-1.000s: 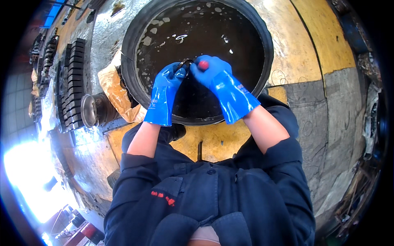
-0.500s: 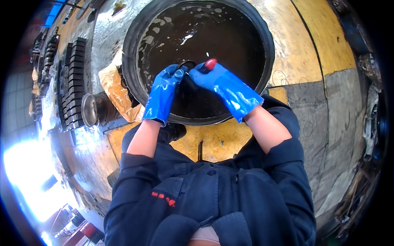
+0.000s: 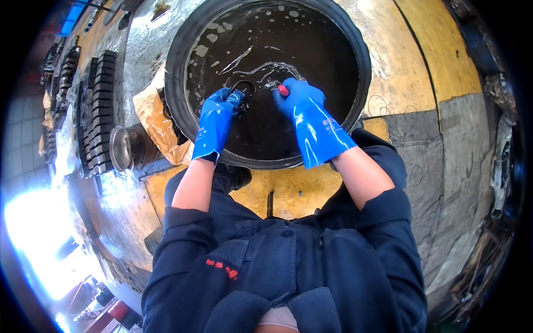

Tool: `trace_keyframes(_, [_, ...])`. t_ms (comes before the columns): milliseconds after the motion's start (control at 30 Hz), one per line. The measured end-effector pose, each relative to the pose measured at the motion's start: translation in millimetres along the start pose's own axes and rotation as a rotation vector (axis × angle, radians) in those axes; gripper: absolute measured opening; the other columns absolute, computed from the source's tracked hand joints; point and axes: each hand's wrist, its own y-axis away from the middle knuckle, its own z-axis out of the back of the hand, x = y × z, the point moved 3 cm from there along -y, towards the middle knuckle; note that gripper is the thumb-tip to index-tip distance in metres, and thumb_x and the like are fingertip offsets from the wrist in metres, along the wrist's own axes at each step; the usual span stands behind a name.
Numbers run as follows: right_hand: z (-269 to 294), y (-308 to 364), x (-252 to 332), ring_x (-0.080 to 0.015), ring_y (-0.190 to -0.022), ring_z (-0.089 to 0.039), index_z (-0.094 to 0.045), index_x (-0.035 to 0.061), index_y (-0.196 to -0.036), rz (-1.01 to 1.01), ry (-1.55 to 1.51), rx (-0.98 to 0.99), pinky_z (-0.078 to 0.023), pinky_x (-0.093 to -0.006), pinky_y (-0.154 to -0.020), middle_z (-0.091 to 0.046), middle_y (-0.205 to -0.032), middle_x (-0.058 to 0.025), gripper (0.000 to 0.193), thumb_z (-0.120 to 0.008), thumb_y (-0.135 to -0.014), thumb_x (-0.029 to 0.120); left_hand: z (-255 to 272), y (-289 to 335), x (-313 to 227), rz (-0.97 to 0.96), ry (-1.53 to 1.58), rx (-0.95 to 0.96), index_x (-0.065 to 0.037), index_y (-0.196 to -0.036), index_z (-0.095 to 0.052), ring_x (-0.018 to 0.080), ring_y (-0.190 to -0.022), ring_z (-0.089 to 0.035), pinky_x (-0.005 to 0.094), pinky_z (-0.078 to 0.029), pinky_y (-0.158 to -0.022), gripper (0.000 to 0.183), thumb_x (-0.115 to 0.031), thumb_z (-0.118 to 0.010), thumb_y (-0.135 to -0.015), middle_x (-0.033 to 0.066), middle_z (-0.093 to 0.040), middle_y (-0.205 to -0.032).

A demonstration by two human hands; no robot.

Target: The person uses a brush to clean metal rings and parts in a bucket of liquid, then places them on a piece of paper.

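Observation:
In front of me a wide round black tub (image 3: pixel 363 61) holds dark liquid with pale foam patches at its far left. My left hand (image 3: pixel 216 119), in a blue rubber glove, is closed on a dark ring-shaped part (image 3: pixel 252 85) just over the liquid. My right hand (image 3: pixel 305 105), gloved alike, grips a tool by its red handle (image 3: pixel 283 90). The tool's working end is hidden by the hand and the liquid, so its kind does not show. Ripples and bright streaks spread beyond the right hand. The two hands are apart.
Left of the tub lie crumpled brown paper (image 3: pixel 152 119) and a metal cylinder (image 3: pixel 121 149) on its side. Farther left runs a row of dark ridged metal blocks (image 3: pixel 104 105). Grey matting (image 3: pixel 416 155) covers yellow flooring at right; long metal pieces (image 3: pixel 502 166) line the far right edge.
My hands have drawn apart: the left moved slightly left with the ring, the right to the right with the red-handled tool. Fresh ripples and streaks show on the liquid.

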Motion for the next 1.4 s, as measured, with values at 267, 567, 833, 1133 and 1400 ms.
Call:
trace_keyframes(267, [-45.0,-25.4,-12.7,-0.0373,-0.105,-0.080,-0.084,0.0137,-0.114,0.021,-0.752,0.310,-0.061,-0.0451,-0.092,-0.084,-0.110,-0.0170,0.040,-0.071,-0.100,0.048,-11.1,7.1,-19.3,-0.097,0.068,0.039,-0.001,-0.127,-0.080,0.0166,-0.101,-0.074,0.0333,-0.057,-0.092,0.036,-0.031,-0.074,-0.109,0.0065,-0.082,-0.110])
trace_keyframes(567, [-18.6,4.0,15.7,-0.0358,-0.102,-0.079,-0.079,0.0211,-0.113,0.418,-0.055,-0.180,-0.062,-0.0457,-0.087,-0.082,-0.108,-0.0092,0.018,-0.071,-0.099,0.030,-0.2,3.5,-10.0,-0.025,0.008,0.019,0.000,-0.123,-0.080,0.0174,-0.109,-0.077,0.0345,-0.059,-0.092,0.039,-0.036,-0.072,-0.111,0.0070,-0.083,-0.114])
trace_keyframes(833, [-14.8,-17.8,-20.2,-0.0316,-0.095,-0.078,-0.081,0.0127,-0.108,0.154,-0.529,0.013,-0.060,-0.0427,-0.087,-0.081,-0.097,-0.0144,0.038,-0.069,-0.104,0.049,0.8,11.6,-22.3,-0.023,0.479,0.167,-0.009,-0.140,-0.073,0.0196,-0.120,-0.077,0.0340,-0.055,-0.096,0.039,-0.035,-0.069,-0.112,0.0064,-0.082,-0.132])
trace_keyframes(1133, [-2.2,-14.8,-8.6,-0.0309,-0.100,-0.081,-0.081,0.0119,-0.108,0.215,-0.164,-0.019,-0.060,-0.0464,-0.086,-0.084,-0.104,-0.0122,0.035,-0.070,-0.103,0.044,2.5,4.2,-20.6,0.003,0.232,0.069,-0.007,-0.137,-0.074,0.0269,-0.115,-0.079,0.0362,-0.057,-0.089,0.041,-0.040,-0.067,-0.114,0.0146,-0.082,-0.132])
trace_keyframes(1400, [-49.3,-6.2,21.3,-0.0349,-0.097,-0.083,-0.073,0.0090,-0.128,0.408,0.392,-0.070,-0.052,-0.0611,-0.085,-0.083,-0.101,-0.0118,0.037,-0.049,-0.115,0.035,-19.9,13.5,-10.0,0.088,0.481,0.316,-0.007,-0.131,-0.077,0.0253,-0.113,-0.079,0.0400,-0.060,-0.099,0.039,-0.040,-0.065,-0.115,0.0116,-0.082,-0.124])
